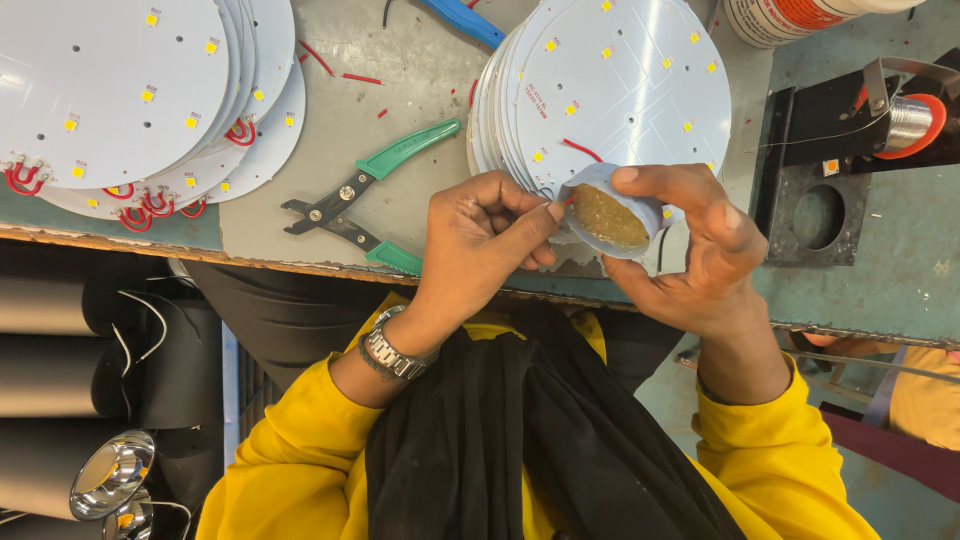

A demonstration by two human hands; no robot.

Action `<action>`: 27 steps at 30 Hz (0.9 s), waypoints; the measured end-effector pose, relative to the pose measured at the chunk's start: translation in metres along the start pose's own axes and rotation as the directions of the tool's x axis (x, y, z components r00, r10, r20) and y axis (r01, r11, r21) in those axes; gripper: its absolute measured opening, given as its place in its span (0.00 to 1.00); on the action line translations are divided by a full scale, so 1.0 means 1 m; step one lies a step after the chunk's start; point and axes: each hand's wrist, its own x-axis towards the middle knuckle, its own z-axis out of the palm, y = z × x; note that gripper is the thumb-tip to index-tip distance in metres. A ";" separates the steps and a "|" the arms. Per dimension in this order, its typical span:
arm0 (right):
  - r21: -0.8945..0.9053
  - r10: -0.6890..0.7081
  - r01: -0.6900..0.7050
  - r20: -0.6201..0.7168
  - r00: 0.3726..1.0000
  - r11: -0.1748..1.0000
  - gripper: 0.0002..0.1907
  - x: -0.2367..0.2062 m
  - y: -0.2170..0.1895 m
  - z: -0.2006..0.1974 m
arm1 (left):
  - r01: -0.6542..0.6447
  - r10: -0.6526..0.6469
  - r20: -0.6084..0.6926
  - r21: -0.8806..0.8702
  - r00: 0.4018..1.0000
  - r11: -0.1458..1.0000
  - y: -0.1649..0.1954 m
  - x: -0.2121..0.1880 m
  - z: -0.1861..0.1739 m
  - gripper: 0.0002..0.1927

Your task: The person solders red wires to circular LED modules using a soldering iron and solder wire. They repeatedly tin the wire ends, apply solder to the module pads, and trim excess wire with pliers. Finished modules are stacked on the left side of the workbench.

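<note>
right hand grips a small round tin over the surface edge; left hand pinched together at its rim, green pliers near.

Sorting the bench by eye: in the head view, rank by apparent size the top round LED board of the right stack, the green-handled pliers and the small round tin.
1. top round LED board, clearly largest.
2. green-handled pliers.
3. small round tin, in the right hand; it sits nearer the camera, so truly smaller still.
</note>
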 end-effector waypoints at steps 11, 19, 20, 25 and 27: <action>0.009 0.016 -0.016 -0.054 0.998 1.000 0.61 -0.016 0.014 -0.007 | 0.023 -0.023 -0.004 0.014 1.000 1.000 -0.002 0.002 -0.001 0.08; -0.085 0.225 -0.280 -0.399 0.889 0.956 0.58 -0.102 0.041 -0.050 | -0.036 0.035 -0.015 -0.027 0.999 0.999 -0.013 0.000 0.001 0.06; -0.077 0.267 -0.327 -0.420 0.867 0.942 0.58 -0.115 0.045 -0.052 | -0.053 0.052 -0.017 -0.028 0.998 0.998 -0.015 0.000 0.001 0.05; -0.070 0.436 -0.530 -0.483 0.759 0.845 0.56 -0.172 0.052 -0.049 | -0.067 0.059 -0.076 -0.104 0.995 0.992 -0.025 -0.001 0.003 0.04; -0.134 0.467 -0.577 -0.456 0.758 0.806 0.56 -0.185 0.053 -0.047 | -0.073 0.063 -0.100 -0.108 0.993 0.991 -0.028 -0.002 0.006 0.04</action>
